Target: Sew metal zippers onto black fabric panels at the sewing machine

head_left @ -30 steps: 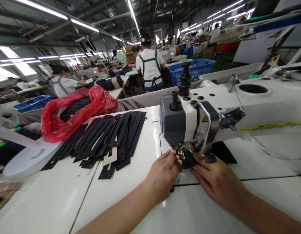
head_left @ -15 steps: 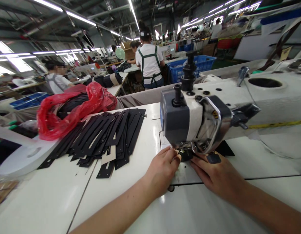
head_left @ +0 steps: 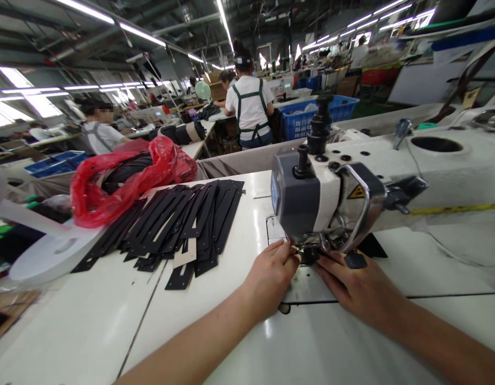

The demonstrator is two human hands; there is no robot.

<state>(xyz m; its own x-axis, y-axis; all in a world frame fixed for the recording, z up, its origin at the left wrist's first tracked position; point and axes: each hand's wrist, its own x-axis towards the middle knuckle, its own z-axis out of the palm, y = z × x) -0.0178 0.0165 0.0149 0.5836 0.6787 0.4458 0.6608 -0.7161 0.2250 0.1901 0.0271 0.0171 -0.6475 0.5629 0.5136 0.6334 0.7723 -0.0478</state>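
My left hand (head_left: pixel 271 275) rests on the sewing machine's bed with its fingers bent and pressed together, just left of the presser foot (head_left: pixel 309 255). What those fingers hold is hidden. From the other side my right hand (head_left: pixel 360 280) reaches in under the sewing machine head (head_left: pixel 311 192), thumb and fingers drawn together at the foot. Part of it is covered by the machine, and the thing in its grip does not show clearly. Behind that hand a black flat piece (head_left: pixel 373 247) lies on the bed. Left of the machine is a spread pile of black slotted strips (head_left: pixel 163 224).
A red plastic bag (head_left: pixel 111 192) with dark material sits behind the strips. Beside it stands a white round base (head_left: pixel 43 262). Across the way are a blue crate (head_left: pixel 299 123) and a co-worker (head_left: pixel 249 107) facing away. The white tabletop (head_left: pixel 215 326) extends toward me.
The view has shifted slightly, so machine and strips appear a little further right. Both hands stay beside the presser foot, with hardly any movement against the machine.
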